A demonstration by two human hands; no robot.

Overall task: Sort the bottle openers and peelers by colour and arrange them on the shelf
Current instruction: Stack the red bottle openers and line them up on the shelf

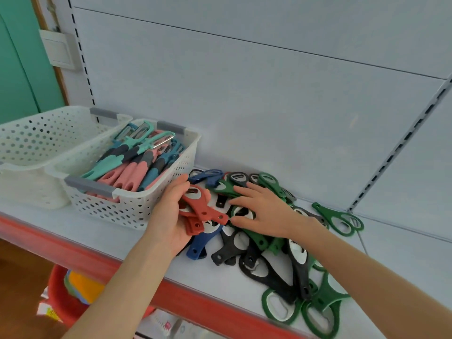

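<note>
So the left hand (168,216) is holding a little stack of red bottle openers (203,209), fingers curled round them from underneath, right next to the white basket (127,211). The right hand (265,214) is lying flat on the pile of bottle openers (230,243) on the shelf (97,227), with its fingers (244,192) straight and spread apart, touching green and black ones, not really gripping anything. The pile is a jumble of green, black and blue, all overlapping. One green bottle opener (340,218) sits off by itself to the right. The basket is stuffed with peelers (132,172) in pink, teal and dark blue. A second white basket (29,140) sits just to its left, touching it.
</note>
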